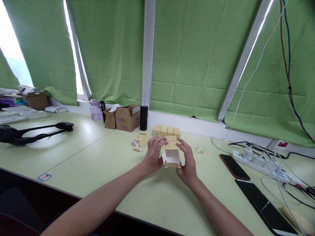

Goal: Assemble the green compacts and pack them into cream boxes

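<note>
Between both hands is a small tan cardboard box [171, 156], its near end open so the white inside shows. My left hand [154, 153] grips its left side, fingers bent over the top edge. On the other side my right hand [188, 160] holds it, fingertips at the upper flap and thumb low on the wall. Just behind stand several closed small tan boxes [167, 130] in a row. Left of my left hand lies another tan carton [140, 142], open, with a green label.
A clear glass cup [200, 149] stands to the right. Farther right lie a phone [235, 166], a tablet [264, 205] and a white power strip [259, 164] with cables. At the back are brown cardboard boxes [126, 119], a black cylinder [143, 118] and a purple bottle [95, 109].
</note>
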